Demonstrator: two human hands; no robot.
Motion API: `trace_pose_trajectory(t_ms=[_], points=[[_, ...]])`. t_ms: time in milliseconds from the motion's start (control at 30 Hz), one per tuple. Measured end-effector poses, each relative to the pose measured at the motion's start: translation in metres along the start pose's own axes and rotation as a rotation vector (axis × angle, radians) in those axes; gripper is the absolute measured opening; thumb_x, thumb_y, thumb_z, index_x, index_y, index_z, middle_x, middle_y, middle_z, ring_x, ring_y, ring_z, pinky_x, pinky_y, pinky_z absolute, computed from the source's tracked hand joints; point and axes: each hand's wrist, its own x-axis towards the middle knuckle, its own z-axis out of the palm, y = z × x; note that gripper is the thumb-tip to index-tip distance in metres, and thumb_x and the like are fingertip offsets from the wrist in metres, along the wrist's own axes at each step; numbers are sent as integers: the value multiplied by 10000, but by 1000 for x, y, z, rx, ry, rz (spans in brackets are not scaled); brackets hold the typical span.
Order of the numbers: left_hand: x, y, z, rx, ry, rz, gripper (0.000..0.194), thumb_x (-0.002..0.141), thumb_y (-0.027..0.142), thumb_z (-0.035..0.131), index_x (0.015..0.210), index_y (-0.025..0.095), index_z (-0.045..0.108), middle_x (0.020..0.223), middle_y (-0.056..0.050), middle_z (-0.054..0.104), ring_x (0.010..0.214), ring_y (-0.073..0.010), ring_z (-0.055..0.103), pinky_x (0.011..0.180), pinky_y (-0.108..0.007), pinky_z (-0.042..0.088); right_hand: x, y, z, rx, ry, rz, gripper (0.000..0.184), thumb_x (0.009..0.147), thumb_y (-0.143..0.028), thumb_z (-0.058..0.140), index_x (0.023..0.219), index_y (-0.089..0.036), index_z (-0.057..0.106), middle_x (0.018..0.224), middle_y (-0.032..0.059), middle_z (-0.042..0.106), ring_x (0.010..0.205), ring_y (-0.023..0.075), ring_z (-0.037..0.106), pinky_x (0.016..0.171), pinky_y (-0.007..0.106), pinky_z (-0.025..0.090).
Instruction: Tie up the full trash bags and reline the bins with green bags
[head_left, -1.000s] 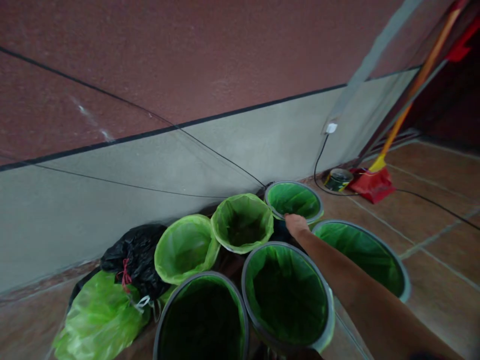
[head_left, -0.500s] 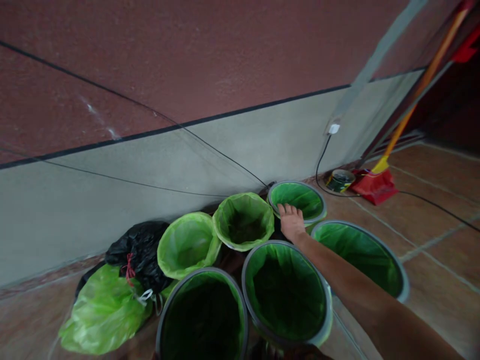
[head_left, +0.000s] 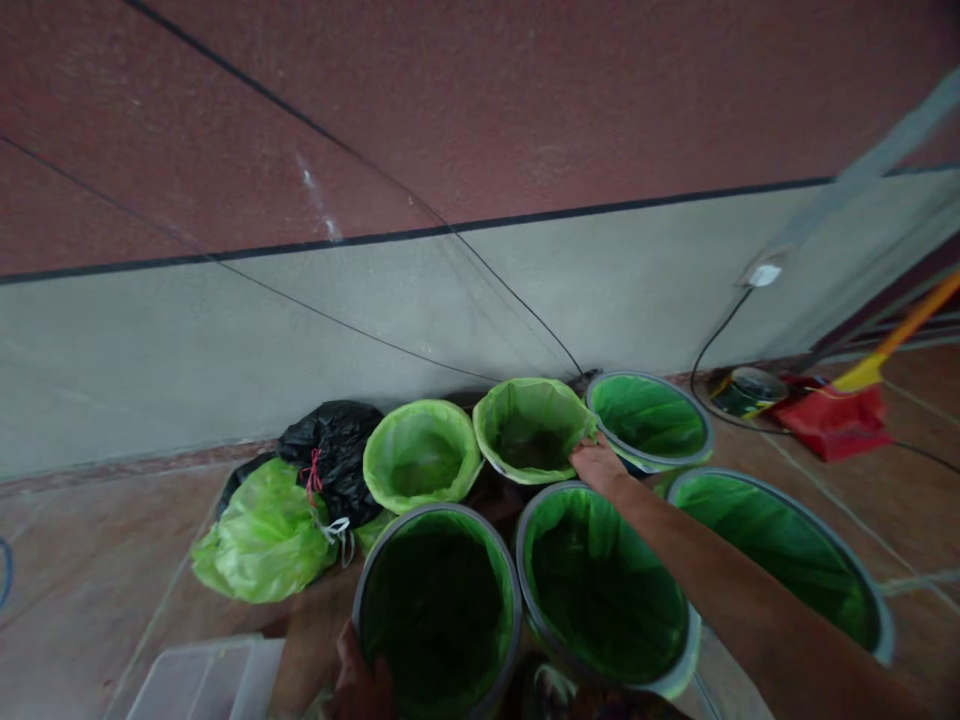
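Note:
Several round bins with green liners stand against the wall. My right hand (head_left: 596,465) reaches over the near-middle bin (head_left: 679,680) and lies in the gap between the light green lined bin (head_left: 531,430) and the far grey-rimmed bin (head_left: 649,417). It touches the light green liner's right edge, and its fingers curl down out of sight. My left hand (head_left: 358,682) shows at the bottom edge, wrapped on the grey rim of the near-left bin (head_left: 439,612). Another light green lined bin (head_left: 421,468) stands further left. A large bin (head_left: 780,545) is on the right.
A tied black bag (head_left: 330,452) and a tied green bag (head_left: 262,535) lie left of the bins. A clear plastic box (head_left: 202,680) sits at bottom left. A red dustpan (head_left: 832,425), a broom handle (head_left: 911,325) and a round tin (head_left: 742,392) are at right, with cables along the wall.
The view has swung left and down. My right hand has left the far bin's rim and drawn back to the light green liner's edge. My left hand has come into view on the near-left bin.

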Motion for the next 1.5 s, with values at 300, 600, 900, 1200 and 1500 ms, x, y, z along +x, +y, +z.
trace_pose_trajectory(t_ms=[300, 600, 900, 1200, 1500], points=[[-9, 4, -3, -42, -22, 16, 502, 943, 247, 285, 1431, 132, 252, 1203, -153, 656, 943, -228, 690, 820, -324, 494, 3, 0, 5, -214, -35, -105, 340, 859, -43, 421, 903, -110, 751, 1029, 198, 704, 1114, 321, 585, 1106, 499, 226], [-15, 3, 2, -173, -10, 38, 538, 903, 150, 327, 1437, 103, 281, 1252, -165, 630, 1121, -205, 638, 947, -279, 456, 2, 12, 20, -298, 131, -144, 405, 886, -33, 356, 1027, -154, 715, 1136, 148, 682, 1165, 298, 561, 1030, 488, 350], [-11, -10, 15, -447, 64, 169, 591, 840, 142, 442, 1420, 92, 341, 1349, -207, 559, 1228, -266, 571, 1041, -371, 425, -89, 13, 60, -140, 456, -198, 514, 782, -83, 423, 1268, -131, 583, 1283, 167, 607, 1196, 294, 564, 995, 441, 460], [-20, 7, -16, -493, 71, 69, 747, 780, 228, 597, 1445, 39, 313, 1320, -272, 525, 1260, -369, 497, 1080, -485, 335, -126, -3, 29, 118, 513, -171, 411, 814, -375, 417, 1096, -186, 649, 1184, 147, 649, 1027, 303, 661, 943, 469, 514], [-92, -6, -113, -637, -5, 503, 589, 741, 184, 604, 1322, 126, 525, 1251, -183, 592, 1059, -275, 597, 973, -384, 447, -154, -179, -70, 487, 367, -341, 406, 816, -462, 495, 1067, -198, 673, 1083, 116, 693, 900, 246, 683, 853, 409, 529]])
